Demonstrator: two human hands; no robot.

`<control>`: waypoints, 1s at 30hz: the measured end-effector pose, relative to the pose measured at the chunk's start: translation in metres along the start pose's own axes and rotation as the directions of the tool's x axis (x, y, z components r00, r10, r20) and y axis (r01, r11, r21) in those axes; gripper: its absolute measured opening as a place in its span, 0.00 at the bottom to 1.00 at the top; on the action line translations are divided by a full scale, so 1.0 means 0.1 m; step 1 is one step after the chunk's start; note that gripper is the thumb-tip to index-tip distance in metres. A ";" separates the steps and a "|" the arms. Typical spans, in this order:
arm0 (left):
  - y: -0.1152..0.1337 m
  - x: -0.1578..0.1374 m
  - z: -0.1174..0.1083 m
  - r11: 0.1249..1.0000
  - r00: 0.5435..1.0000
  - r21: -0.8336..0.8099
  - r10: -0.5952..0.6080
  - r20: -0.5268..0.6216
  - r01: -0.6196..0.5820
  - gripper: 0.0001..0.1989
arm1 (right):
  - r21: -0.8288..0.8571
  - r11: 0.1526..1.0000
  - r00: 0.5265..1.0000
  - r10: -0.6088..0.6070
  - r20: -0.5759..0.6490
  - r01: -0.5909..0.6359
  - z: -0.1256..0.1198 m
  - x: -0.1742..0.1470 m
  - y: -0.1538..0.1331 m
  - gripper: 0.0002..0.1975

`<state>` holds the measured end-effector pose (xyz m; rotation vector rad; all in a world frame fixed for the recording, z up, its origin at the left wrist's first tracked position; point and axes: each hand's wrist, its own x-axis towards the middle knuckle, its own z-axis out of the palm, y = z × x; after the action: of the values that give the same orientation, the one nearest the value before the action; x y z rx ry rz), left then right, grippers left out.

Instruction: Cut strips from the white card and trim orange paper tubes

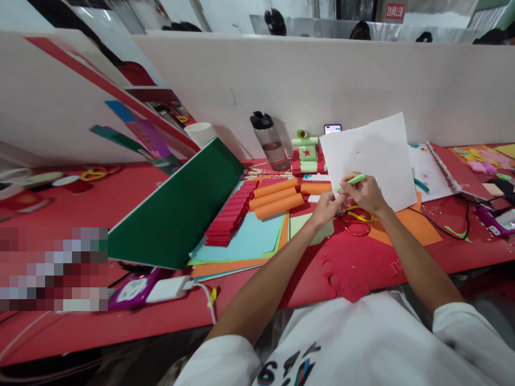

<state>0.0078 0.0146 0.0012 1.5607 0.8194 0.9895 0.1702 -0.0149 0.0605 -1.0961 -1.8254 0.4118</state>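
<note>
My right hand (pixel 365 194) is closed round a thin light green stick (pixel 356 179), which slants across its fingers; whether it is a pen or a rolled strip I cannot tell. Close beside it, my left hand (pixel 326 208) has its fingertips pinched together, and what is in them is too small to make out. A white sheet (pixel 374 155) spreads behind both hands, partly covered by the right one. Just under my right wrist lie yellow-handled scissors (pixel 362 215) and a red loop (pixel 358 229). A pale green sheet (pixel 300 228) is below my left forearm.
Orange paper rolls (pixel 277 199) and a stack of folded red paper (pixel 227 225) lie left of my hands. A green board (pixel 173 209) leans there. Behind stand a water bottle (pixel 273 145), a green paper figure (pixel 307 154) and a phone (pixel 332 129). Cut red paper (pixel 354 268) is nearest me.
</note>
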 end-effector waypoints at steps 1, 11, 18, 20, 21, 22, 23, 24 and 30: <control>0.00 0.00 0.00 1.000 1.000 0.000 0.003 0.000 -0.003 0.26 | 0.000 1.000 1.000 -0.002 0.004 0.002 0.00 0.00 0.01 0.21; -0.03 0.00 0.01 1.000 1.000 -0.002 -0.002 -0.008 0.002 0.22 | -0.056 0.998 0.999 0.014 0.029 -0.012 0.00 0.00 -0.02 0.20; 0.01 -0.01 0.02 1.000 1.000 -0.018 0.000 -0.003 0.000 0.27 | -0.089 0.996 0.999 -0.009 -0.044 0.006 -0.03 0.01 -0.05 0.20; 0.01 -0.01 0.02 1.000 1.000 -0.022 -0.002 -0.005 0.002 0.28 | -0.074 0.997 0.998 -0.035 -0.052 0.031 -0.03 0.00 -0.01 0.19; 0.01 -0.01 0.02 1.000 1.000 -0.024 -0.007 -0.008 0.007 0.28 | -0.064 0.997 0.997 -0.050 -0.054 0.046 -0.03 0.00 0.01 0.19; 0.01 0.00 0.02 1.000 1.000 -0.025 -0.012 -0.012 0.012 0.29 | -0.052 0.997 0.996 -0.067 -0.054 0.064 -0.02 0.00 0.03 0.18; 0.01 0.00 0.02 1.000 1.000 -0.024 -0.015 -0.016 0.014 0.29 | -0.039 0.996 0.995 -0.086 -0.052 0.084 -0.02 0.00 0.04 0.17; 0.01 0.00 0.01 1.000 1.000 -0.022 -0.014 -0.019 0.013 0.30 | -0.024 0.995 0.994 -0.102 -0.047 0.101 -0.01 -0.01 0.05 0.16; 0.04 -0.01 -0.02 1.000 0.999 -0.009 0.017 -0.026 -0.018 0.29 | 0.023 0.993 0.993 -0.116 -0.010 0.116 -0.02 -0.01 0.07 0.11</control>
<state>0.0053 0.0139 0.0047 1.5523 0.8197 1.0271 0.1757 -0.0129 0.0564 -0.9689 -1.8618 0.3577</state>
